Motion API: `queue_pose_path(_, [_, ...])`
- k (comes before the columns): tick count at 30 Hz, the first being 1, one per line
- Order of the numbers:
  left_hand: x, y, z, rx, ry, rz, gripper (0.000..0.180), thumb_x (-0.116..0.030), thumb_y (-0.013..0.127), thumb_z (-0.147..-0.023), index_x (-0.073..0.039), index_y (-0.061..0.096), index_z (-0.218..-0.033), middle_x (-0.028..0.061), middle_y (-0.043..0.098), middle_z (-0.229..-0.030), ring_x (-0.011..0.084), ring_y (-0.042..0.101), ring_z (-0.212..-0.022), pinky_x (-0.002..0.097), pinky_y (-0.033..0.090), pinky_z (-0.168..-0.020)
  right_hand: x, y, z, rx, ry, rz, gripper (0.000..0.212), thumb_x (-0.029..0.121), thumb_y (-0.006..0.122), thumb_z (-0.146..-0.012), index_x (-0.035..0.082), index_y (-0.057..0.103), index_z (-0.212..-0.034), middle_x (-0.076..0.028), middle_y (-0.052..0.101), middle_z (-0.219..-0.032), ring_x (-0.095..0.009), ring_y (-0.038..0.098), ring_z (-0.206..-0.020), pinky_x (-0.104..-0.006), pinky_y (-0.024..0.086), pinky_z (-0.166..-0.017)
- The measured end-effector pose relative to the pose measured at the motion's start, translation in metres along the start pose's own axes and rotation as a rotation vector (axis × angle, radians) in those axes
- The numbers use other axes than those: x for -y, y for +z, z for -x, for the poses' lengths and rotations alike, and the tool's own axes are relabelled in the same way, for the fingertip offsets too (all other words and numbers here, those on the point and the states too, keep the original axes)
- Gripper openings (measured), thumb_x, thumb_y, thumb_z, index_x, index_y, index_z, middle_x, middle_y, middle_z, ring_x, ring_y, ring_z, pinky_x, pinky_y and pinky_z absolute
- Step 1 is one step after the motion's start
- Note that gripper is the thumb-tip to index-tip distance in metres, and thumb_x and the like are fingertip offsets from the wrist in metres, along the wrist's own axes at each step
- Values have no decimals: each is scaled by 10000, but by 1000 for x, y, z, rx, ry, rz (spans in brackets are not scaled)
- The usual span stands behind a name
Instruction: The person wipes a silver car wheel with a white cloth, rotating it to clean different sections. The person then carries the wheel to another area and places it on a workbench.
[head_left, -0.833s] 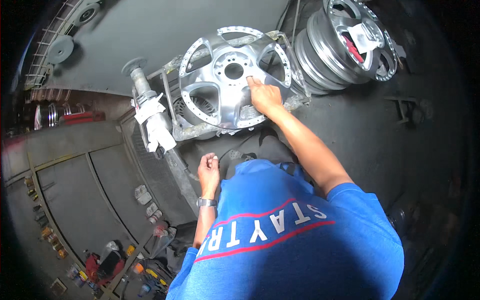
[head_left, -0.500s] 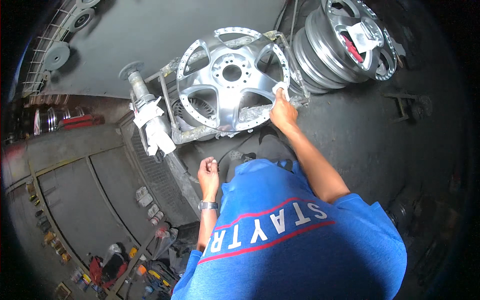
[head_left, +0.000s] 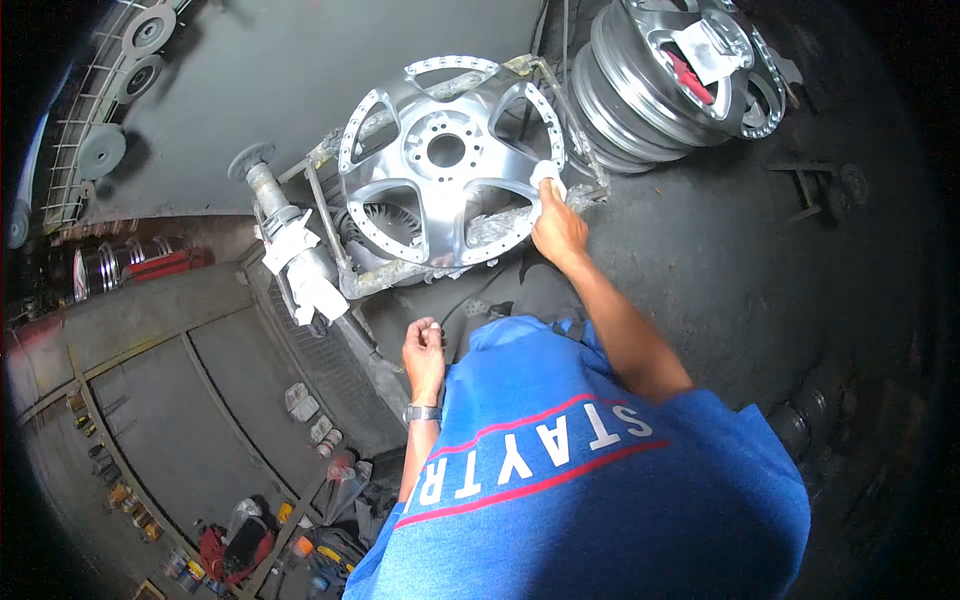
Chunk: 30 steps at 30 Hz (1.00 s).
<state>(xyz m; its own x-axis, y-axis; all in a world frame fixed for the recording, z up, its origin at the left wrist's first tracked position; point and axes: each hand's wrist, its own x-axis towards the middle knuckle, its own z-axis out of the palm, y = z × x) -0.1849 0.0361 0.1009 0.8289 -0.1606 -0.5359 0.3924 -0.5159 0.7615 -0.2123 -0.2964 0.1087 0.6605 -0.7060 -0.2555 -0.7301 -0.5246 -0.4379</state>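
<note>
A silver five-spoke wheel face (head_left: pixel 440 215), with small holes along its rim, lies on a grimy metal frame (head_left: pixel 375 278) in front of me. My right hand (head_left: pixel 560 230) reaches out to the right side of its rim. A white wad (head_left: pixel 547 174), cloth or paper, is pinched in that hand's fingers and pressed against the rim. My left hand (head_left: pixel 424 350), with a watch at the wrist, hangs near my body, apart from the wheel. Its fingers are curled, and a small whitish bit shows at the fingertips; what it is I cannot make out.
Left of the frame stands a metal spindle tool (head_left: pixel 290 235) with white wrapping. Wheel barrels and another wheel face (head_left: pixel 690 50) are stacked at the back right. Grey discs (head_left: pixel 101 150) hang on a wire rack at far left. Bottles and bags (head_left: pixel 240 535) lie at lower left.
The view has shifted slightly, so the wheel appears a little further left. My right hand stays at the rim with the white wad; my left hand remains curled near my body.
</note>
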Motion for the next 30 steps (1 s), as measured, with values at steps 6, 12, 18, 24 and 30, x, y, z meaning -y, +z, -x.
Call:
queue_pose_path(6, [-11, -6, 4, -27, 31, -47, 257, -202, 666, -1040, 7, 697, -1185, 18, 683, -854, 110, 636, -765, 287, 543, -731, -10, 10, -16, 148, 367, -180, 737, 199, 604, -970, 70, 252, -1605, -303, 695, -1278, -484, 713, -1109, -576, 553, -936])
queue_pose_path(12, [12, -17, 16, -48, -12, -32, 267, -202, 663, -1040, 12, 693, -1197, 27, 686, -860, 117, 641, -769, 296, 546, -730, 29, 3, 9, -13, 12, 5, 582, 109, 563, -928, 38, 421, -1488, -239, 663, -1381, -467, 732, -1057, -587, 561, -896])
queue_pose_path(18, [13, -5, 15, -30, 15, -61, 275, -217, 659, -1036, 5, 700, -1193, 43, 702, -866, 135, 663, -800, 313, 550, -766, 56, -19, -42, 125, -429, 239, 492, 84, 462, -975, 71, 496, -1466, -179, 688, -1371, -401, 761, -1017, -541, 595, -869])
queue_pose_path(24, [-1, 6, 14, -123, 39, -51, 263, -210, 665, -1027, -2, 720, -1179, 40, 713, -872, 136, 653, -810, 315, 549, -790, 29, -27, -60, 154, -593, 245, 600, 41, 530, -897, 103, 503, -1494, -111, 598, -1533, -396, 730, -1093, -541, 591, -863])
queue_pose_path(30, [25, 17, 37, -220, -89, 37, 254, -192, 664, -1026, 2, 717, -1182, 43, 726, -876, 127, 660, -803, 306, 547, -767, -22, -23, 5, 119, -294, 186, 619, 26, 514, -899, 52, 436, -1512, -218, 574, -1514, -506, 700, -1063, -600, 567, -839])
